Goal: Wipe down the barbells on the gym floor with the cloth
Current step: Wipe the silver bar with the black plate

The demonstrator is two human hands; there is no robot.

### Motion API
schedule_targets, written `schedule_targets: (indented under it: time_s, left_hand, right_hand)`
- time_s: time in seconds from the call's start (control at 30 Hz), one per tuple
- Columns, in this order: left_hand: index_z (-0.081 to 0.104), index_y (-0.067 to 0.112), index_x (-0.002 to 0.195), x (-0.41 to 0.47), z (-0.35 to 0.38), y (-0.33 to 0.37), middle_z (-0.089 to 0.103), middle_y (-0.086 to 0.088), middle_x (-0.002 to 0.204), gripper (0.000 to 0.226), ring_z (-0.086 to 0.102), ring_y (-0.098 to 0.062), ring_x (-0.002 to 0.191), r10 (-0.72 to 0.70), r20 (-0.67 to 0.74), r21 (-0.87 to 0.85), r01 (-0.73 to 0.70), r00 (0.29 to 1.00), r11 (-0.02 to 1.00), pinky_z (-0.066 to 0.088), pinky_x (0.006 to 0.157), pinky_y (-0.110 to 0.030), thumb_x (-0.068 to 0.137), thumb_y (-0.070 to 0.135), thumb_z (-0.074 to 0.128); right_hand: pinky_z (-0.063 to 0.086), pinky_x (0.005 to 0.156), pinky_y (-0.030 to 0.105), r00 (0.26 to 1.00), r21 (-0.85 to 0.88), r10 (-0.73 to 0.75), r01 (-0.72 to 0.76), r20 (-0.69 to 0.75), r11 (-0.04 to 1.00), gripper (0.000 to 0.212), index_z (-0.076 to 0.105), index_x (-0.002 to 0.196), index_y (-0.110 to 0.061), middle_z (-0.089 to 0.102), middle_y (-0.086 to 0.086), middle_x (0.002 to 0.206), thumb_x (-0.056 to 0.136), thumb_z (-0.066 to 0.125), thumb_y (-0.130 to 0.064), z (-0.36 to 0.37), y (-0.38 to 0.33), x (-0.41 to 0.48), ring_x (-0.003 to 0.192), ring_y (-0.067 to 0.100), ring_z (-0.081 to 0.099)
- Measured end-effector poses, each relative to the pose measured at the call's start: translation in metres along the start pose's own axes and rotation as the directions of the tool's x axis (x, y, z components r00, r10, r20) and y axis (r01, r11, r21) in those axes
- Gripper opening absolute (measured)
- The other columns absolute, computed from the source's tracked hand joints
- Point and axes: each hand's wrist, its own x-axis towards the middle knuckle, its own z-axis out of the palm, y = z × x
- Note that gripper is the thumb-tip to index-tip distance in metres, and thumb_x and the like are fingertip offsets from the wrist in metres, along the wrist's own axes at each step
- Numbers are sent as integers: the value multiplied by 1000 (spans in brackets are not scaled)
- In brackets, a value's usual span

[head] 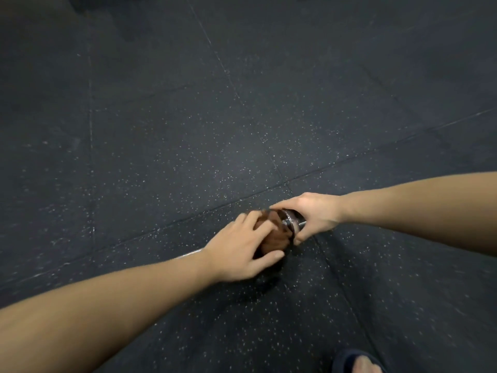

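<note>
A chrome barbell lies on the dark rubber floor; its sleeve end (293, 220) shows between my hands and a short stretch of its thin shaft (189, 253) peeks out beside my left wrist. A brown cloth (274, 239) is wrapped over the sleeve. My left hand (242, 251) grips the cloth around the bar, fingers on top and thumb below. My right hand (313, 215) holds the very end of the sleeve, thumb and fingers curled round it. The rest of the bar is hidden under my left forearm.
Speckled black rubber tiles (188, 130) with visible seams cover the whole floor. My foot in a dark sandal (355, 363) stands at the bottom right. A dark blurred shape (88, 4) sits at the far top left.
</note>
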Motion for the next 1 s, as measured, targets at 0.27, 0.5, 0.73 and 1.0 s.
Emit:
schedule_targets:
  time_s: [0.27,0.5,0.73,1.0]
  left_hand:
    - [41,25,128,12,12,20,40,-11,135,42,46,-35,109,-132,-36,149,136,991,979,53,81,-47,101,56,46]
    - [42,14,136,33,0,12,50,-8,134,57,49,-29,120,-159,17,-170,160,987,972,44,101,-43,96,47,64]
    - [58,23,124,4,-6,-20,62,3,120,39,59,-20,112,-270,-53,-283,245,961,927,45,96,-35,97,51,60]
    - [49,23,122,29,-6,10,68,1,117,48,63,-24,110,-440,-36,-445,380,897,811,48,90,-38,89,48,73]
  right_hand:
    - [47,102,36,999,18,37,-38,35,999,93,40,148,-34,62,-7,133,68,87,-50,2,1,3,118,16,59]
    - [47,95,32,996,-58,50,-46,78,997,88,43,143,-30,64,-6,127,69,87,-50,-5,-1,8,116,21,60]
    - [46,103,33,994,-70,47,-41,100,997,98,37,152,-32,60,-5,136,70,86,-54,-9,-1,9,121,20,58]
    - [37,113,29,997,19,-59,59,-42,998,120,17,157,-22,37,-2,152,67,88,-56,-1,-23,5,140,14,39]
